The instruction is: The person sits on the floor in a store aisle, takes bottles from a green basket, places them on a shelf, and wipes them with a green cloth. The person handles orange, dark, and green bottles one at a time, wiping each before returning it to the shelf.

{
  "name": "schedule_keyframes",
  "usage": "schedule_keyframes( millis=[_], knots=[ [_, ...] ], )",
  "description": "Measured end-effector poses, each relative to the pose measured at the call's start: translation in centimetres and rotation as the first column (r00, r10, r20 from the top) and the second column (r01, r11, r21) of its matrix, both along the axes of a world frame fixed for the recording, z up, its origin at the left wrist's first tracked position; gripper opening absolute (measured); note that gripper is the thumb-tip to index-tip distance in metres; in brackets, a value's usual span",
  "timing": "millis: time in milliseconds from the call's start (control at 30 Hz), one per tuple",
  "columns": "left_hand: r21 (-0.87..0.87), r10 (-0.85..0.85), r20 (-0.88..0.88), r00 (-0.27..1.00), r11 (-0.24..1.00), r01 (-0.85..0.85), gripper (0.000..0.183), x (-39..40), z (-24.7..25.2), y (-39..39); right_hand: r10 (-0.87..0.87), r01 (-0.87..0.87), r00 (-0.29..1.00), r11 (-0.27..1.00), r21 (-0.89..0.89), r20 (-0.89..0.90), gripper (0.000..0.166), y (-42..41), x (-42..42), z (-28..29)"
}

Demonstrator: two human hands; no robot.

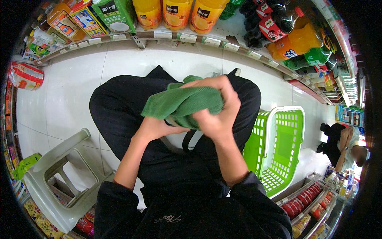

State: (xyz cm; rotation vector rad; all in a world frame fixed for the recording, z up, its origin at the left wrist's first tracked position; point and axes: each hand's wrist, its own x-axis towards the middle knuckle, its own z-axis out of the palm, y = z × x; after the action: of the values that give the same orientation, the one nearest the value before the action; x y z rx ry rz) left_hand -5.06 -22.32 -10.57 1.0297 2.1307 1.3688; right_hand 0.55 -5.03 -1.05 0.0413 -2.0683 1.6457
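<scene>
A green cloth (182, 101) is bunched between my two hands above my lap. My right hand (219, 110) grips its right side, with the fingers over the top and the thumb in front. From below left, my left hand (158, 128) holds something under the cloth; a small dark and pale edge of it shows, but the cloth hides the rest, so I cannot tell what it is. Beyond my knees, orange juice bottles (176, 15) and a green drink carton (115, 15) stand on the bottom shelf.
A green plastic basket (286, 143) with a white handle stands at my right. A grey plastic stool (53, 191) is at my left. Large soda bottles (274, 27) lie on the right shelf. Another person (343, 143) is farther along the aisle at the right.
</scene>
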Motion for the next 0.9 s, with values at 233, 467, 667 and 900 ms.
schedule_keyframes(
  millis=[233, 467, 667, 900],
  knots=[
    [-0.154, 0.175, -0.013, 0.985, 0.973, -0.175, 0.09, 0.9, 1.1, 1.8, -0.315, 0.316, 0.948, 0.914, -0.254, 0.045, 0.011, 3.3, -0.3, 0.3],
    [-0.02, 0.065, -0.135, 0.989, 0.997, -0.068, 0.089, 1.5, 5.1, 7.4, -0.268, 0.263, 0.931, 0.963, -0.054, -0.246, 0.007, 6.4, 3.3, 8.2],
    [0.222, -0.078, -0.17, 0.982, 0.968, 0.116, 0.09, 5.5, 11.1, 17.2, -0.371, 0.481, 0.85, 0.837, 0.261, -0.375, 0.064, 12.0, 9.7, 16.8],
    [0.367, -0.253, -0.339, 0.906, 0.851, 0.375, 0.095, 11.7, 11.4, 28.0, -0.551, 0.613, 0.757, 0.785, 0.091, -0.351, 0.049, 23.7, 19.2, 16.3]
  ],
)
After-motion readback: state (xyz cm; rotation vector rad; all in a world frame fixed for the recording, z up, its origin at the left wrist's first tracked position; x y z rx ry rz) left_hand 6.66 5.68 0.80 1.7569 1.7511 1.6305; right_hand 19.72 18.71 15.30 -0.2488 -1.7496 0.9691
